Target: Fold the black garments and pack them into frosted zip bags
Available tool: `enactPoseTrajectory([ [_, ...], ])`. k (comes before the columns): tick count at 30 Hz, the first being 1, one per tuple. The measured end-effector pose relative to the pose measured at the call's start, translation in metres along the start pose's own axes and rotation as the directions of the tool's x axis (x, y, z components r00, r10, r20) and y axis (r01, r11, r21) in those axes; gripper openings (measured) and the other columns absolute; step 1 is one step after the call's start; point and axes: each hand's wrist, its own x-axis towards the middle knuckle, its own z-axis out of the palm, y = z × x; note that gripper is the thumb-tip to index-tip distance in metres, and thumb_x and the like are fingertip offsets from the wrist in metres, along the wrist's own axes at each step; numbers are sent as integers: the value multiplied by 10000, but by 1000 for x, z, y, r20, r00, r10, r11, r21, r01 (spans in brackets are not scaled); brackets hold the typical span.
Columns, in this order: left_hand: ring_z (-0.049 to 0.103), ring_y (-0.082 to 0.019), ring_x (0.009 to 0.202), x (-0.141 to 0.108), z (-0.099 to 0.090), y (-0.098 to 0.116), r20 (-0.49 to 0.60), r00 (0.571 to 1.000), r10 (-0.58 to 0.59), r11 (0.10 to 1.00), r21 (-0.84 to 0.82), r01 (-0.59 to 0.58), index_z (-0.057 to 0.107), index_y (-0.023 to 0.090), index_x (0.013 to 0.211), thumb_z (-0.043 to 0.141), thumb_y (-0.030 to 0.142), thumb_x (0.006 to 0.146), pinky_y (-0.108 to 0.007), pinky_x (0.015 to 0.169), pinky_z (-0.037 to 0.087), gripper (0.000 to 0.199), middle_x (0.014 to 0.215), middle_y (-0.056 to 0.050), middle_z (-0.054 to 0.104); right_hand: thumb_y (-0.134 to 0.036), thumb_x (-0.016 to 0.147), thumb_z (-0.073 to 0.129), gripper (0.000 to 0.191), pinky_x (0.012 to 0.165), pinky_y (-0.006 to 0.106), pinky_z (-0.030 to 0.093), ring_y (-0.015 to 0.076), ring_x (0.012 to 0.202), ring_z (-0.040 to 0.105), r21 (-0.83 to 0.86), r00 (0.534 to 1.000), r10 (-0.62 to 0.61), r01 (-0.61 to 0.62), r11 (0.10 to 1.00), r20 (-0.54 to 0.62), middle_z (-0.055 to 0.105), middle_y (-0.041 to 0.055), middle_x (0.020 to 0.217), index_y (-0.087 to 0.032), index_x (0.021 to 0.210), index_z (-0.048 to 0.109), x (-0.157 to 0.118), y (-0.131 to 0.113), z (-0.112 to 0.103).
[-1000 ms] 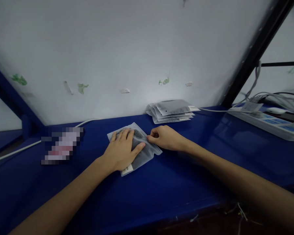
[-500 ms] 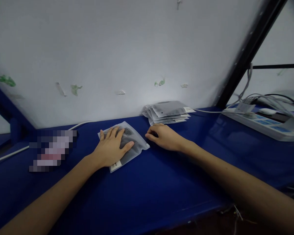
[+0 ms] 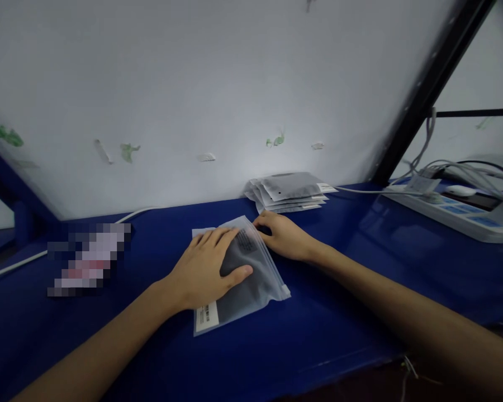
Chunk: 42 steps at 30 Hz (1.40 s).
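Zip bag (image 3: 255, 285), frosted with something dark inside, lying flat near the middle of the table (image 3: 243, 365), between its back and front edges. The left hand (image 3: 205, 268) rests palm down across the bag, fingers extended and wrapped round nothing; this broad contact appears to keep the bag from sliding. A printed label (image 3: 207, 317) shows at the bag's near left corner and a white slider (image 3: 285, 290) at its near right. The right hand (image 3: 283, 234) is curled at the far end of the zip edge, a position that seems suited to steadying that corner; its fingertips are partly hidden, so whether its grip has hold of the bag cannot be told. A stack of similar bags (image 3: 293, 187) lies at the table's back edge, against the wall (image 3: 193, 84), just beyond the right hand, limiting movement that way. Tabletop extends from the bag to the front edge, and rightward to the power strip (image 3: 448, 211) near the back right corner; these sides offer the most room.
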Motion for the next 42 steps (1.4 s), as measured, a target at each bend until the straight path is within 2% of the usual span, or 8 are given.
enactPoseTrajectory([
  [8, 380, -349, 1357, 0, 2, 3, -30, 999, 32, 999, -28, -33, 331, 242, 1481, 354, 677, 913, -556, 1104, 311, 716, 1502, -101, 412, -354, 819, 652, 191, 932, 364, 445, 240, 1018, 553, 15, 997, 79, -79, 997, 14, 636, 93, 973, -186, 852, 737, -2, -2, 4],
  [16, 354, -357, 1382, 1, 6, 3, -57, 998, 7, 1000, -29, -9, 247, 218, 1521, 284, 672, 942, -553, 1108, 312, 737, 1553, -126, 323, -306, 746, 729, 111, 999, 374, 418, 265, 1129, 524, 30, 990, 112, -115, 993, 83, 634, 92, 1013, -199, 720, 745, -3, -8, 0],
  [23, 250, -379, 1439, -2, 12, -2, -5, 999, -47, 999, 27, 47, 177, 189, 1542, 224, 653, 962, -616, 1129, 211, 744, 1584, -177, 256, -356, 814, 657, 189, 963, 412, 435, 292, 1121, 536, -269, 969, 222, -243, 932, -105, 602, 139, 1039, -182, 772, 715, -3, 26, -18],
  [28, 349, -373, 1393, -3, 3, -12, 17, 998, -63, 995, 82, 61, 334, 209, 1488, 300, 649, 940, -585, 1110, 282, 703, 1529, -156, 380, -326, 848, 620, 236, 877, 425, 459, 316, 1059, 562, -463, 953, 229, -297, 835, -199, 606, 159, 1079, -162, 1004, 689, -7, 35, -24],
  [31, 366, -353, 1384, -3, -5, -23, 26, 997, -69, 995, 76, 67, 404, 217, 1453, 378, 605, 925, -551, 1103, 320, 656, 1510, -134, 414, -317, 866, 589, 294, 852, 416, 450, 323, 1062, 562, -472, 946, 204, -304, 828, -252, 627, 167, 1088, -137, 1088, 655, -6, 26, -24],
  [33, 364, -326, 1389, -3, -10, -31, 22, 998, -55, 996, 76, 53, 422, 211, 1446, 418, 494, 925, -523, 1113, 325, 593, 1511, -116, 416, -348, 894, 546, 312, 805, 386, 452, 286, 977, 597, -403, 954, 197, -275, 873, -224, 659, 143, 1029, -140, 1106, 641, -5, 19, -24],
  [37, 400, -249, 1366, -3, -14, -40, -3, 999, 40, 997, 71, -39, 531, 242, 1360, 414, 215, 867, -463, 1131, 323, 507, 1451, -33, 507, -440, 929, 483, 362, 751, 352, 448, 224, 825, 619, -303, 993, 119, -113, 946, 2, 681, 99, 923, -168, 1071, 675, -4, 8, -21],
  [42, 541, -245, 1203, -2, -12, -42, -52, 998, 26, 998, 57, -23, 632, 232, 1184, 387, 272, 924, -448, 1053, 404, 360, 1265, -33, 646, -511, 948, 417, 450, 803, 368, 439, 232, 883, 613, -306, 995, 26, 4, 952, 94, 658, 114, 952, -193, 944, 734, -6, -2, -20],
])
